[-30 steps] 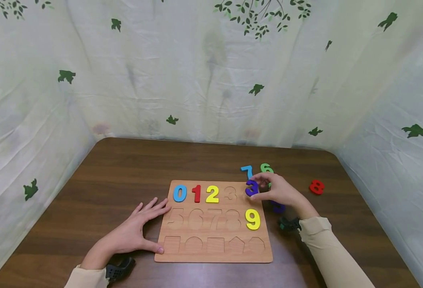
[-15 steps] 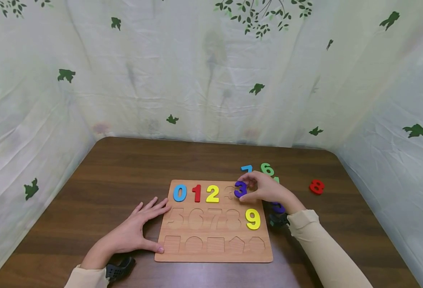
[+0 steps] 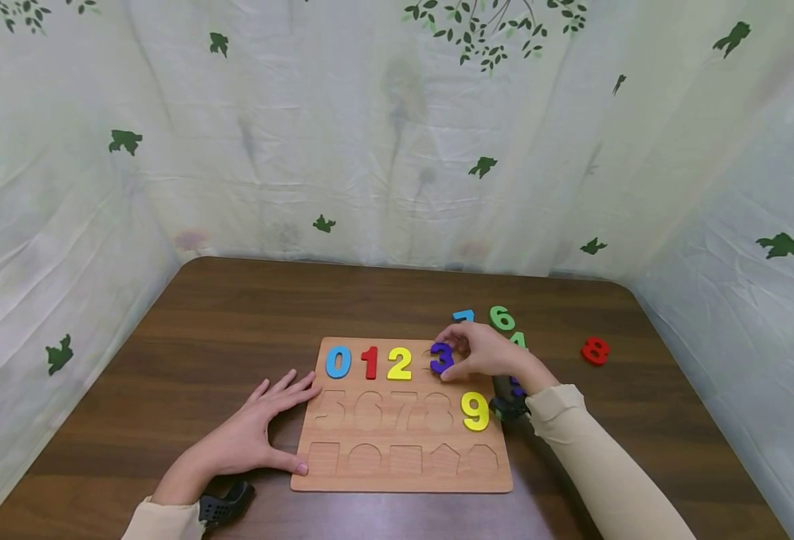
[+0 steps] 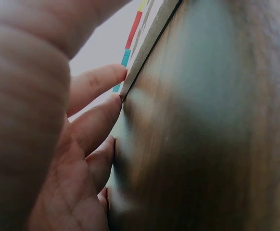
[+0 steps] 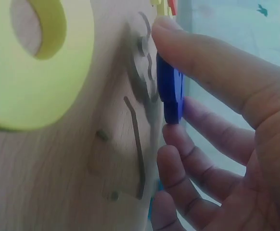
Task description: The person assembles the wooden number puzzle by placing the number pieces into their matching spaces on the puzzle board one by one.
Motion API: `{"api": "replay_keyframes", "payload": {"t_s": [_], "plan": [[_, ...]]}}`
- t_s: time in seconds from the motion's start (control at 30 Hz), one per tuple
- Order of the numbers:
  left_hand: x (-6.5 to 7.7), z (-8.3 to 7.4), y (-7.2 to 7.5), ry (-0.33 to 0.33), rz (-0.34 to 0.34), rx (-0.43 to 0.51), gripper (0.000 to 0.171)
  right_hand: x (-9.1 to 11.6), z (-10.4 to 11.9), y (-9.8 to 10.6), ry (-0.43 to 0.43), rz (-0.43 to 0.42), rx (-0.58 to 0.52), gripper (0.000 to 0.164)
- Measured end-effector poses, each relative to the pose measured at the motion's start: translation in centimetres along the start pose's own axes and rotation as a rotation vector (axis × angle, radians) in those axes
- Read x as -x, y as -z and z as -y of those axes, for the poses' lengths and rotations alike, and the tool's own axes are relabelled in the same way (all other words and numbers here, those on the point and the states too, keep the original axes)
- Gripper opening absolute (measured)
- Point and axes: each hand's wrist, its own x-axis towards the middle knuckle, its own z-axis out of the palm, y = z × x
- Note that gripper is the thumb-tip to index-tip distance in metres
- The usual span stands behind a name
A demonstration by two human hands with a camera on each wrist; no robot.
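The thumb and fingers of my right hand (image 3: 491, 354) pinch a dark blue number 3 (image 3: 441, 360) over the top row of a wooden number puzzle board (image 3: 363, 482). In the right wrist view, the 3 (image 5: 170, 89) is raised above its matching recess (image 5: 142, 82). A blue 0 (image 3: 330, 363), red 1 (image 3: 371, 364) and yellow 2 (image 3: 400, 370) lie along that row. A yellow 9 (image 3: 483, 414) sits at the right end of the middle row. With fingers spread, my left hand (image 3: 245, 439) touches the board's left edge.
Beyond the board's right side lie a light blue 7 (image 3: 463, 314), partly covered by my hand, a green 6 (image 3: 493, 319) and a partly hidden green piece (image 3: 518, 339). A blue piece (image 3: 516, 388) shows behind my right wrist. Farther right is a red 8 (image 3: 596, 351). Patterned cloth (image 3: 383, 187) surrounds the table (image 3: 269, 300).
My right hand has carried the 3 leftward from the board's right edge to above the recess beside the 2. My left hand has stayed in place.
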Motion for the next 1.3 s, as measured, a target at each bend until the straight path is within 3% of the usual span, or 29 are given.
{"api": "replay_keyframes", "payload": {"t_s": [0.53, 1.3], "plan": [[-0.1, 0.0, 0.0, 0.004, 0.003, -0.003, 0.106, -1.2, 0.8, -0.8, -0.023, 0.026, 0.040, 0.057], [-0.1, 0.3, -0.1, 0.000, -0.004, -0.006, 0.106, -1.3, 1.3, -0.9, -0.010, 0.048, 0.063, 0.059]]}}
